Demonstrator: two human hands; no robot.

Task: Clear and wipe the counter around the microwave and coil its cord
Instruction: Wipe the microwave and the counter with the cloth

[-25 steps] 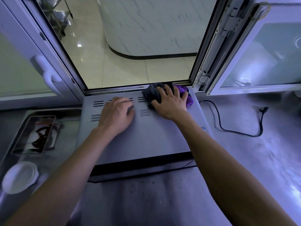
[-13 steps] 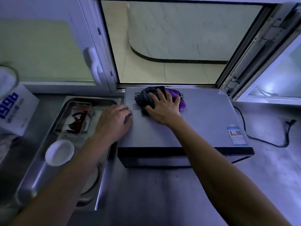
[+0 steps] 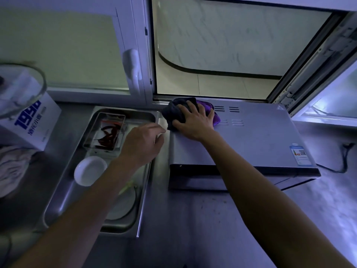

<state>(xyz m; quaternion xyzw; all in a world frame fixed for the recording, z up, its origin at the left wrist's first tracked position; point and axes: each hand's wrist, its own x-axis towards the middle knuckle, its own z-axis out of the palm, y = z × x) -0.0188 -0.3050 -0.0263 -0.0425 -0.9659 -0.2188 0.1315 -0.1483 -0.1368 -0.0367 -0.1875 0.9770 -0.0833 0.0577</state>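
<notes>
the steel bench [image 3: 193,229] lay nearest, bare arms reaching over it. a metal tray [image 3: 63,198] sat left of the microwave [image 3: 260,142], holding a white dish [image 3: 89,170] and a small pan of red chillies [image 3: 108,132]. the left hand [image 3: 141,144] hovered over the tray's right edge, fingers loosely curled, gripping nothing. the right hand [image 3: 195,120] pressed, fingers spread, on a dark and purple cloth [image 3: 174,111] at the microwave top's rear left corner. the black cord [image 3: 345,157] lay uncoiled on the bench to the right. behind stood an open window [image 3: 222,55].
</notes>
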